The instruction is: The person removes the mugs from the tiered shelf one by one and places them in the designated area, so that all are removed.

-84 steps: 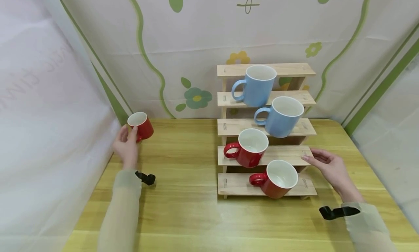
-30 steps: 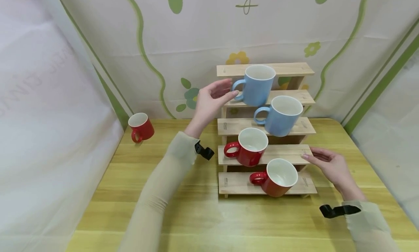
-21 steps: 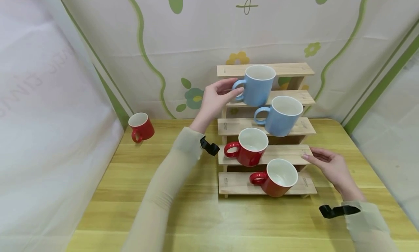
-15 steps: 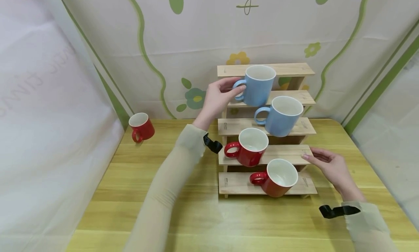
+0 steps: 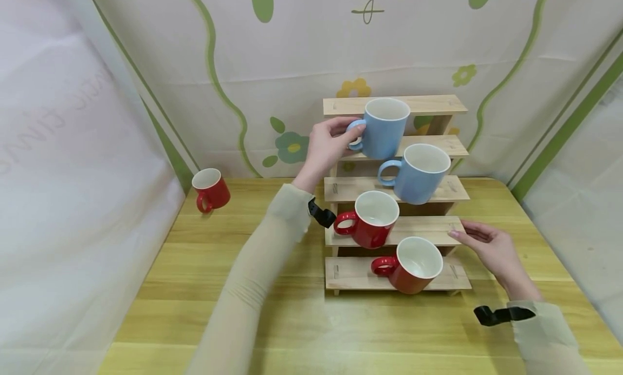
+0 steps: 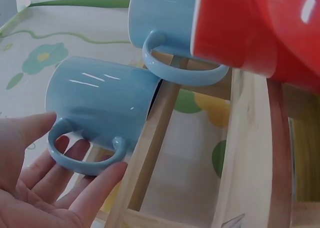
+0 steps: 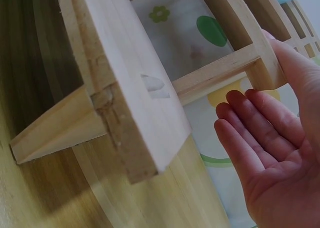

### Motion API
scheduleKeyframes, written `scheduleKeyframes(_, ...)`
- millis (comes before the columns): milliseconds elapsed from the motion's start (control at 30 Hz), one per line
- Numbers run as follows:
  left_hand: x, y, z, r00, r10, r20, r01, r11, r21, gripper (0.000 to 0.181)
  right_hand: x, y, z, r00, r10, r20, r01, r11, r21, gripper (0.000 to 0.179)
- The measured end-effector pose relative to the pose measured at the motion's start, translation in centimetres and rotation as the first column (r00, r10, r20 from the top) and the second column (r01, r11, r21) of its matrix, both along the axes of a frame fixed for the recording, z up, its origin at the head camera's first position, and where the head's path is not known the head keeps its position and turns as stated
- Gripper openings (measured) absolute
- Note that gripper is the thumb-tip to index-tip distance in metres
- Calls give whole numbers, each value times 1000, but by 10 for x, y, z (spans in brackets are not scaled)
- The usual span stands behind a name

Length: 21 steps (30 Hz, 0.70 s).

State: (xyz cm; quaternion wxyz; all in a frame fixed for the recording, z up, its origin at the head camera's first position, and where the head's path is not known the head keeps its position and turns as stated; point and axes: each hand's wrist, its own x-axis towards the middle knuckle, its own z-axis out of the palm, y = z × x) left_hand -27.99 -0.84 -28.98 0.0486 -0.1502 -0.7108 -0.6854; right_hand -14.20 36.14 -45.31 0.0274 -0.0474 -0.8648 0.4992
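Note:
My left hand [image 5: 325,145] is at the handle of the upper light-blue mug [image 5: 387,127], thumb in front and fingers round behind it. In the left wrist view the fingers [image 6: 97,190] curl under and behind the handle of this blue mug [image 6: 100,100]. The mug stands upright on a tier of the wooden stepped shelf [image 5: 396,104]. My right hand [image 5: 496,253] is at the shelf's right end, its thumb touching a board. In the right wrist view the fingers [image 7: 260,133] stretch out below that board, fairly straight.
A second blue mug [image 5: 421,173] stands one tier lower. Two red mugs, one upper [image 5: 372,221] and one lower [image 5: 413,267], occupy the bottom tiers. Another red mug [image 5: 211,190] sits at the far left of the wooden table [image 5: 204,288]. A patterned cloth [image 5: 272,56] hangs behind.
My left hand has let go of the far-left red mug and moved right to the upper blue mug's handle, closing round it. My right hand has stayed at the shelf.

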Motion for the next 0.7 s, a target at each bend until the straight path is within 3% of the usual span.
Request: scheduleKeyframes(700, 3, 1, -4, 1000, 6, -21, -6, 1000, 22, 28, -2, 3, -3, 1000, 0, 11, 0, 1000, 16, 70)
